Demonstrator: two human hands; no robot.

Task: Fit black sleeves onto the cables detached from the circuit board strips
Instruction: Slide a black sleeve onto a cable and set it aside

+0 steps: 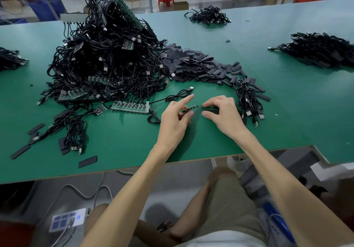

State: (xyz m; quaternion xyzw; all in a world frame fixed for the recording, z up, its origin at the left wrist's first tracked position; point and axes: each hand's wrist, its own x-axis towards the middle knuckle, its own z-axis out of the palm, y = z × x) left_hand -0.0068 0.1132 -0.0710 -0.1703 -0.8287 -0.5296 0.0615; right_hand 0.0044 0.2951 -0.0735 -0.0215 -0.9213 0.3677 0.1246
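My left hand (177,115) pinches a small circuit board piece (190,109) on the end of a black cable (179,94), index finger stretched out above it. My right hand (222,113) pinches a flat black sleeve (210,111) between thumb and fingers, its open end a short gap from the board's tip. A green circuit board strip (130,107) with cables attached lies just left of my left hand. Behind it rises a big tangle of cables and strips (107,55). A heap of black sleeves (195,64) lies behind my hands.
A bundle of USB cables (249,101) lies right of my right hand. Further cable piles sit at the far right (321,49), the back (209,15) and the left edge (9,58). Loose sleeves (87,161) lie near the green table's front edge (134,167).
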